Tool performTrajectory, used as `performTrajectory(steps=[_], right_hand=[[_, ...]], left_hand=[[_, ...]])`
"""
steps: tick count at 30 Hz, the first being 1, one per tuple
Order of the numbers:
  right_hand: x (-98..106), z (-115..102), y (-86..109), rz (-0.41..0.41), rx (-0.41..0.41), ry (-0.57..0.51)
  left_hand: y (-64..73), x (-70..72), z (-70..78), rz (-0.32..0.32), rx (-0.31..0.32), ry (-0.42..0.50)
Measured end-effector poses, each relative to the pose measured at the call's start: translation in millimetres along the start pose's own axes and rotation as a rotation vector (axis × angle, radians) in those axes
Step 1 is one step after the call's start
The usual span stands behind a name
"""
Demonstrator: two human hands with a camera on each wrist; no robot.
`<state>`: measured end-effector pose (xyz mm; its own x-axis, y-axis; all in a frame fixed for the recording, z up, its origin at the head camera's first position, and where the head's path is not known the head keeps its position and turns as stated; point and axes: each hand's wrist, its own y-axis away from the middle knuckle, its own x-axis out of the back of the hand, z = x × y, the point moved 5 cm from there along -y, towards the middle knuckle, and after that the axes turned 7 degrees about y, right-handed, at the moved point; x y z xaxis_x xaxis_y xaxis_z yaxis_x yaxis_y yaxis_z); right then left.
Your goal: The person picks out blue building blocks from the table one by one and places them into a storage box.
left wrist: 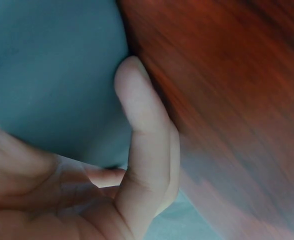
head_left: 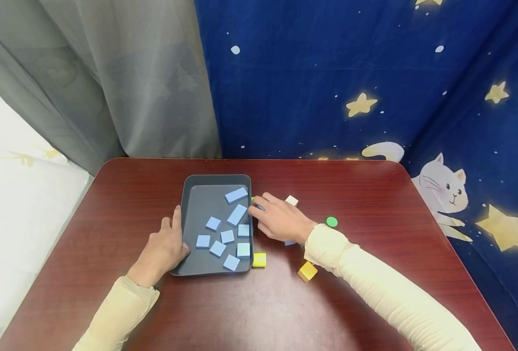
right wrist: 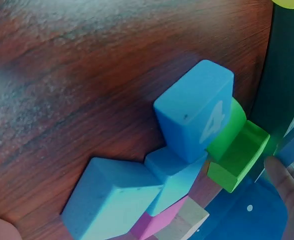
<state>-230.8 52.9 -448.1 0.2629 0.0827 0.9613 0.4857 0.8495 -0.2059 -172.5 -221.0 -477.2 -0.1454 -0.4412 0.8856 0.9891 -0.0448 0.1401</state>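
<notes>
A dark grey tray (head_left: 197, 180) lies on the table with several blue blocks (head_left: 227, 237) in it. My left hand (head_left: 164, 246) holds the tray by its left wall, one finger (left wrist: 139, 100) bent along the outside. At the right rim, my right hand (head_left: 283, 219) pinches a small blue block (right wrist: 291, 147) between thumb and fingers; the palm hides part of it in the head view. Under and beyond this hand, the right wrist view shows a blue block with a 4 (right wrist: 197, 110), more blue blocks (right wrist: 112, 197), a green block (right wrist: 239, 155) and a pink one (right wrist: 159, 217).
A yellow cylinder (head_left: 259, 260) stands close against the tray's right side. Farther right on the brown table (head_left: 373, 195) are an orange block (head_left: 307, 271), a green round piece (head_left: 331, 222) and a white block (head_left: 291, 200). Curtains (head_left: 285, 97) hang behind the table's far edge.
</notes>
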Motion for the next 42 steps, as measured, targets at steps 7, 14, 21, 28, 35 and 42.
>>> performTrajectory(steps=[7,14,21,28,35,42], right_hand=[[1,-2,-2.5,0.007,0.006,0.011],[2,-3,-5.5,0.02,0.009,0.024],[2,-5,-8.3,0.012,0.005,0.03],[2,-7,-11.2,-0.007,-0.007,0.027],[3,-8,-14.8,-0.012,-0.004,0.021],[3,-11,-17.7,-0.018,0.011,0.02]], left_hand=[[-3.0,-4.1,-7.1,0.028,-0.009,0.013],[0.3,0.7,-0.2,0.005,0.005,0.013],[0.7,0.6,-0.3,0.004,0.009,0.02],[0.7,0.7,-1.0,0.006,0.0,0.023],[1.0,0.1,-2.2,0.016,-0.006,0.018],[-0.5,-2.2,-6.0,0.017,-0.009,0.025]])
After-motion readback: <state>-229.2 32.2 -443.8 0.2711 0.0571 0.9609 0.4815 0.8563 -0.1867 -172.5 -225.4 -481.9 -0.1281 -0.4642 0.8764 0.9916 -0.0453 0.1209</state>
